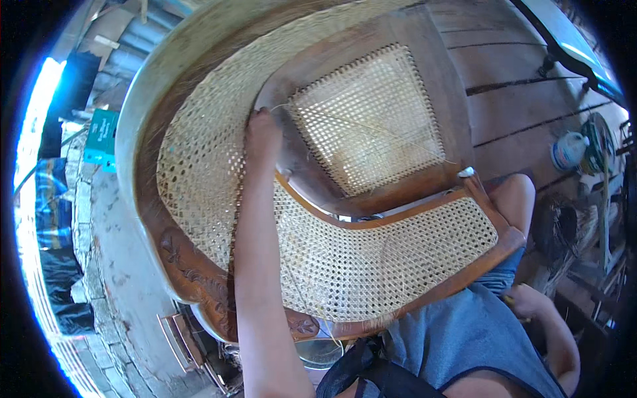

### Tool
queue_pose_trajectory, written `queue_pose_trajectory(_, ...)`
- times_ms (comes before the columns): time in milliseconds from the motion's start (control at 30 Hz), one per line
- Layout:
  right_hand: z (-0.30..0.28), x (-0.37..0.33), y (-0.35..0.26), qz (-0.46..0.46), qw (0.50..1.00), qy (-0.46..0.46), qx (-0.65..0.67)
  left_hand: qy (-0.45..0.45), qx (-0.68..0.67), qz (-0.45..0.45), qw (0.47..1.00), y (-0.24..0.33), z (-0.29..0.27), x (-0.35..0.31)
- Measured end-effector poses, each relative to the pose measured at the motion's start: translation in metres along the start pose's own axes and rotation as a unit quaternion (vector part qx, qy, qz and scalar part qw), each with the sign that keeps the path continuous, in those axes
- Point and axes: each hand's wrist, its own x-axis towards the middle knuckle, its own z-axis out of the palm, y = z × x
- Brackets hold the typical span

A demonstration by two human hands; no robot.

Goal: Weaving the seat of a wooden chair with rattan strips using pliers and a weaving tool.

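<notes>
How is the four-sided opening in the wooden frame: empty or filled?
Filled: pale woven cane meets the wooden frame along all four sides.

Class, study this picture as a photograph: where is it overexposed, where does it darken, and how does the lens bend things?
Head view, left rim: a strip of light blown out to white, bowed into an arc; head view, corners: fading to black; head view, upper right: a white glare streak on the pale surface; head view, middle: the seat's cane weave reads clearly.
</notes>
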Motion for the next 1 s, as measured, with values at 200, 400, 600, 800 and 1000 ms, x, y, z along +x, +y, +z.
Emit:
queue_pose_trajectory(200,-0.106,-0.007,-0.044,-0.175,0.791,-0.002,0.587,-0.002,-0.008,0.004,1.000,-0.009,0.008,0.007)
queue_pose_trajectory(400,-0.216,0.204,-0.226,-0.285,0.832,0.060,0.473,0.079,-0.031,-0.003,0.996,-0.014,0.017,0.005)
queue_pose_trajectory(600,-0.290,0.341,-0.336,-0.331,0.804,0.070,0.489,0.074,-0.082,-0.012,0.994,0.011,0.009,0.008)
queue_pose_trajectory(800,-0.312,0.346,-0.376,-0.307,0.820,0.141,0.462,0.104,-0.082,-0.016,0.991,0.000,0.010,0.009)
queue_pose_trajectory(1000,-0.290,0.282,-0.335,-0.210,0.917,0.218,0.259,0.123,-0.113,-0.057,0.984,0.003,0.016,-0.002)
